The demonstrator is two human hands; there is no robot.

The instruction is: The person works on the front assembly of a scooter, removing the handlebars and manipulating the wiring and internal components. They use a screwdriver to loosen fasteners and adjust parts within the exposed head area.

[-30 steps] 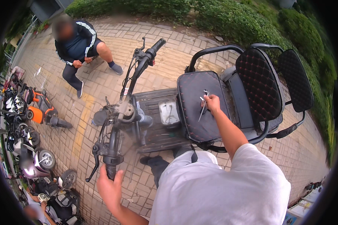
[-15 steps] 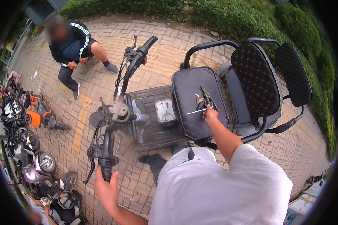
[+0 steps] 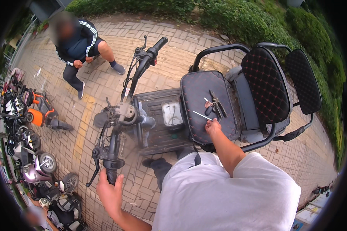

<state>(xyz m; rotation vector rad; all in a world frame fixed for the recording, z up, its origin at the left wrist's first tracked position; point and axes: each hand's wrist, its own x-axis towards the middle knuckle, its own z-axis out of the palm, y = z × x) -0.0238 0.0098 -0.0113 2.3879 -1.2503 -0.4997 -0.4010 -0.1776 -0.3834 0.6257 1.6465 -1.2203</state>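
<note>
My left hand (image 3: 111, 194) is closed around the end of the black left handlebar grip (image 3: 112, 175), thumb on one side and fingers on the other. Pinched in my right hand (image 3: 213, 128) is a thin pale rod (image 3: 201, 116), its free end pointing left over the quilted black seat (image 3: 196, 86). Whether the rod has a handle inside my hand is hidden. Just beyond the right hand, a bunch of keys (image 3: 209, 104) and pliers with dark handles (image 3: 219, 107) lie on the seat. The seat belongs to a small three-wheeled vehicle with a bare handlebar stem (image 3: 124, 111).
A white box-like tray (image 3: 172, 114) sits on the vehicle's dark footboard (image 3: 154, 100). Black padded backrests (image 3: 266, 86) and tubular armrests rise on the right. A person (image 3: 79, 46) sits at the upper left. Parked scooters (image 3: 38, 169) line the left edge; a hedge (image 3: 235, 19) runs behind.
My right hand has moved slightly down and left, away from the keys and pliers, and the rod now slants the other way. The left hand stays at the grip. The view has shifted slightly.
</note>
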